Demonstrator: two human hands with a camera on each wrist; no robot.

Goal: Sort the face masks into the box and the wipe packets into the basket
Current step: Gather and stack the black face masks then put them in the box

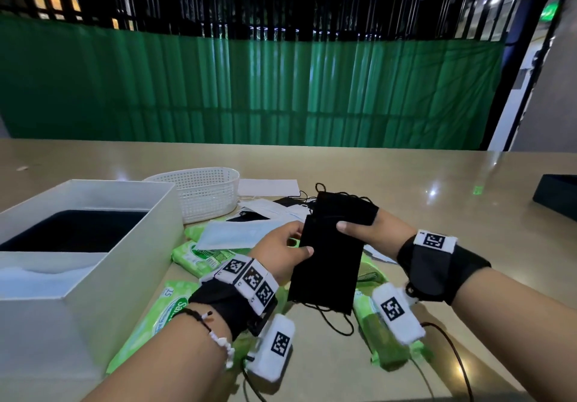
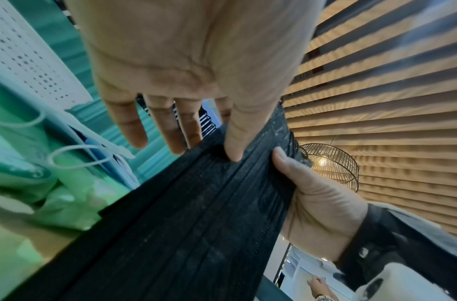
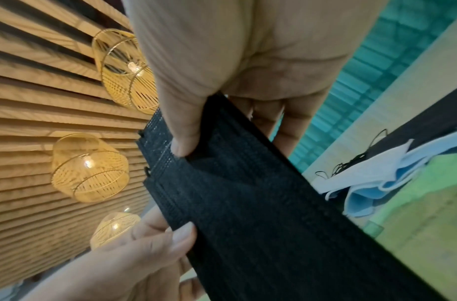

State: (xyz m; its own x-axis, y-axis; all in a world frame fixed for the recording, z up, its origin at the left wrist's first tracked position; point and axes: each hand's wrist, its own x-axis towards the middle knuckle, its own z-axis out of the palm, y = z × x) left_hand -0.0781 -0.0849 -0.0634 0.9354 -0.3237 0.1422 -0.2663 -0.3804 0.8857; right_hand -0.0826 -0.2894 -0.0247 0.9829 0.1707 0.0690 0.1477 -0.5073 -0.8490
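Note:
Both hands hold a small stack of black face masks (image 1: 327, 264) above the middle of the table, ear loops dangling below. My left hand (image 1: 299, 239) pinches the stack's left edge, thumb on top. My right hand (image 1: 352, 226) pinches its upper right part, fingers hidden behind it. In the left wrist view the left thumb (image 2: 232, 150) presses on the black masks (image 2: 196, 224). The right wrist view has the right thumb (image 3: 183, 146) on the masks (image 3: 273, 224). The white box (image 1: 125, 245) at the left holds dark masks. Behind it stands the white basket (image 1: 203, 192). Green wipe packets (image 1: 199, 255) lie under my hands.
A pale blue mask (image 1: 231, 233) and white masks (image 1: 271, 208) lie mixed with black ones between the basket and my hands. More wipe packets (image 1: 381, 333) lie near the front edge. A white sheet (image 1: 268, 187) lies behind the pile. A dark box (image 1: 559, 195) sits at the far right.

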